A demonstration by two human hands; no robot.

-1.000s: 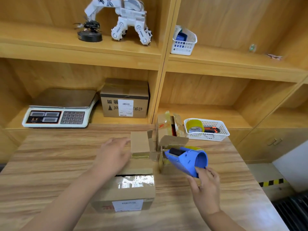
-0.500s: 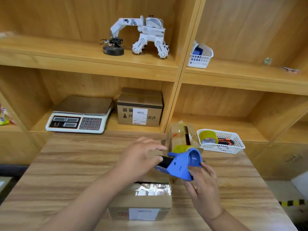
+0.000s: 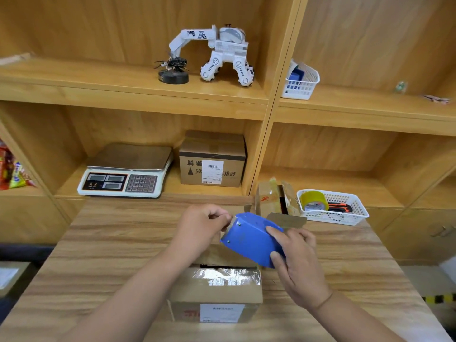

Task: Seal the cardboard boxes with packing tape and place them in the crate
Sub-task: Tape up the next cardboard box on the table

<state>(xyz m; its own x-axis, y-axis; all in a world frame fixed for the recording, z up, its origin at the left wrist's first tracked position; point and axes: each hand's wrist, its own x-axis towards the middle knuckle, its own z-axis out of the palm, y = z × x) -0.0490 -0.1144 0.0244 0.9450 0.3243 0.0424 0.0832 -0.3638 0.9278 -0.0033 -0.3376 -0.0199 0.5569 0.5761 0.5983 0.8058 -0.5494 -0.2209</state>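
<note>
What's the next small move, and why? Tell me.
Probably pull the tape end out and press it onto the cardboard box: the left hand pinches it at the front of the blue tape dispenser, which the right hand grips above the box's open seam.

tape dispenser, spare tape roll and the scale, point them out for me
tape dispenser (image 3: pixel 249 239), head view, blue side panel
spare tape roll (image 3: pixel 313 198), head view, yellow outer band
scale (image 3: pixel 130 156), head view, metal weighing plate
</note>
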